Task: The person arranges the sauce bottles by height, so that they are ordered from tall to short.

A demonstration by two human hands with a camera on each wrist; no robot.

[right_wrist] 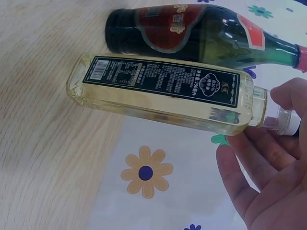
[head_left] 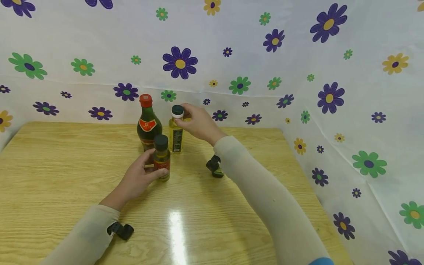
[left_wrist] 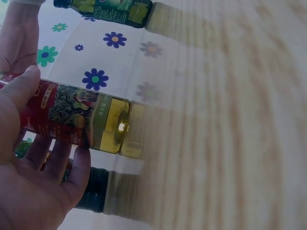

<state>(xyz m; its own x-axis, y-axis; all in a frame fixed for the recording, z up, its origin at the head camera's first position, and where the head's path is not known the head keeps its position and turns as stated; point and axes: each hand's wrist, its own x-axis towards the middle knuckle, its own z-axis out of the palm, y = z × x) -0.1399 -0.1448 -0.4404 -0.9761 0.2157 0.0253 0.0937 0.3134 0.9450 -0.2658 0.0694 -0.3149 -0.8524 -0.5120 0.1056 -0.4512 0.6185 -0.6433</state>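
Observation:
My left hand [head_left: 134, 180] grips a small round bottle [head_left: 162, 161] of yellow oil with a black cap and red label. In the left wrist view the thumb and fingers wrap that upright bottle [left_wrist: 72, 112], its base right at the tabletop. My right hand [head_left: 202, 123] pinches the neck of a square, clear bottle [head_left: 176, 136] of pale oil, just under its dark green cap. Its black label with white print faces the right wrist view. Behind the small bottle stands a tall green glass bottle [head_left: 149, 125] with a red cap, partly hidden by the left hand's bottle.
The bottles are grouped near the back edge of a light wood table [head_left: 66, 165]. A white flowered sheet [head_left: 126, 66] rises behind and along the right side. Small black cameras [head_left: 124, 232] hang from the sleeves at both wrists.

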